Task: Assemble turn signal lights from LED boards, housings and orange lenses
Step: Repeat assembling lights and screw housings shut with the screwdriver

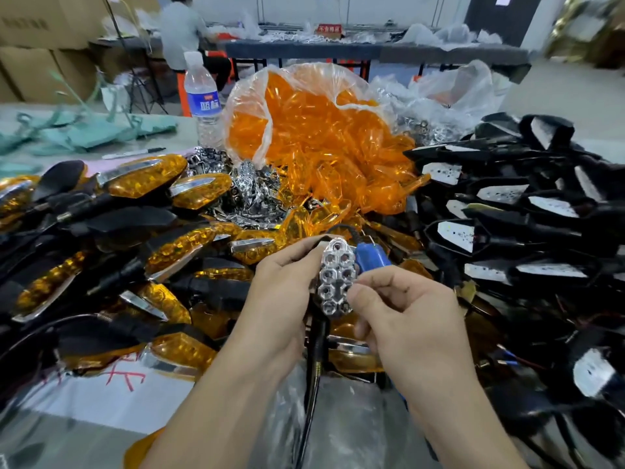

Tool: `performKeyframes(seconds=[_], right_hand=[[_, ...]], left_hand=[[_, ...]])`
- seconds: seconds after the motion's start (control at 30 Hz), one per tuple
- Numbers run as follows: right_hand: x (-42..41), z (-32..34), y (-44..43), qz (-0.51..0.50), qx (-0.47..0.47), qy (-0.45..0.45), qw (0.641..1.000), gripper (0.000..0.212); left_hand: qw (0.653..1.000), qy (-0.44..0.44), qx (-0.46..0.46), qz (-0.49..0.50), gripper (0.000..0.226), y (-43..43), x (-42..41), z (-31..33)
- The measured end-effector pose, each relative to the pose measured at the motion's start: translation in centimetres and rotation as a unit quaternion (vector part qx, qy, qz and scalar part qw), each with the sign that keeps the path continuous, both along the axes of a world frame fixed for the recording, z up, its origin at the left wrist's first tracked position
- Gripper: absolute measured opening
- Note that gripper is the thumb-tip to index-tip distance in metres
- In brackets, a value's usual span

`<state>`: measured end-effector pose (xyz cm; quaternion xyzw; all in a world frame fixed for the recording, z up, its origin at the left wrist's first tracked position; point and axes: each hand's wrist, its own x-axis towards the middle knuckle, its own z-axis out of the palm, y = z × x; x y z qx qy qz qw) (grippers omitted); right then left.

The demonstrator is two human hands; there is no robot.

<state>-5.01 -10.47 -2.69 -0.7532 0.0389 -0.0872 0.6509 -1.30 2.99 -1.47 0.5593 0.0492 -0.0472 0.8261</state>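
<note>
Head view: at six o'clock the left hand (280,299) clamps a chrome reflector (334,277) in its housing, right hand (402,319) pinching its three o'clock edge, orange lenses (321,130) bagged at twelve

Two bare forearms reach in from the bottom edge, no sleeves in view. The left hand (280,299) and right hand (409,319) wear no gloves, rings, watch or wristband; fingernails are short and unpainted
</note>
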Motion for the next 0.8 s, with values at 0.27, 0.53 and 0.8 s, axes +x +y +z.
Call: performKeyframes(seconds=[0.27, 0.53, 0.8], right_hand=[[-0.15, 0.78, 0.29, 0.036, 0.030, -0.023, 0.999, 0.020], [-0.13, 0.87, 0.65, 0.047, 0.029, -0.023, 0.998, 0.017], [-0.37, 0.81, 0.98, -0.036, -0.089, -0.016, 0.995, 0.012]], left_hand=[[0.998, 0.024, -0.049, -0.019, 0.029, 0.32, -0.27, 0.57], [0.998, 0.029, -0.048, -0.019, 0.017, 0.32, -0.33, 0.84], [0.989, 0.065, -0.128, -0.033, 0.029, 0.28, -0.08, 0.34]])
